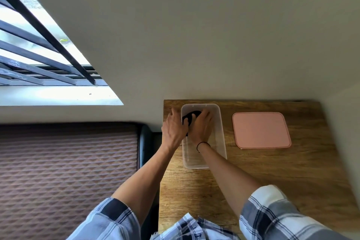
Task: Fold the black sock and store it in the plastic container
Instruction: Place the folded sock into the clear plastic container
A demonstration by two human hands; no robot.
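Observation:
A clear plastic container (221,134) stands on the wooden table, near its far left corner. The black sock (191,116) lies bunched inside the container's far end, mostly covered by my hands. My left hand (174,129) reaches over the container's left wall, fingers on the sock and thumb outside the wall. My right hand (201,125) is inside the container with its fingers curled over the sock. A black band circles my right wrist.
A pink container lid (261,130) lies flat on the wooden table (282,177) to the right of the container. A wall runs behind the table. Left of the table is a brown quilted mattress (68,171), with a barred window above it.

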